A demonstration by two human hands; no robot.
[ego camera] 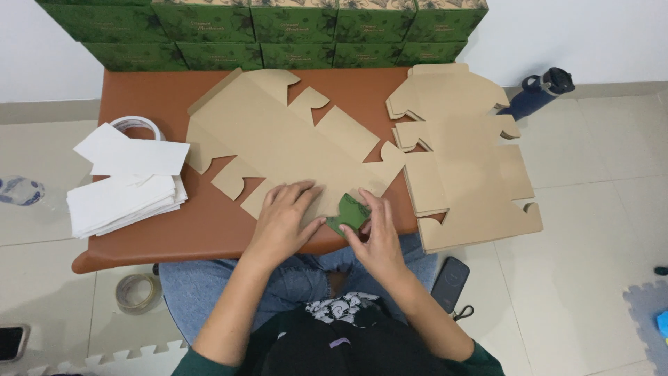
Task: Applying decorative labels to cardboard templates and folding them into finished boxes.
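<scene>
Head-worn camera looks steeply down, close over the table (174, 237)

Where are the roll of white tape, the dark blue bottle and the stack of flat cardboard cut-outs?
Roll of white tape (139, 126): head view, on its upper rim behind the white sheets.
Dark blue bottle (534, 97): head view, on its body, lying on the floor.
Stack of flat cardboard cut-outs (466, 153): head view, on the top sheet's middle.

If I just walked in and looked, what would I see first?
Probably the big flat brown cardboard cutout spread across the middle of the reddish-brown table, with the left hand pressing it flat and the right hand folding up a green flap at its near edge. Next, the row of dark green boxes stacked along the far wall, and the pile of matching cutouts on the right.
</scene>
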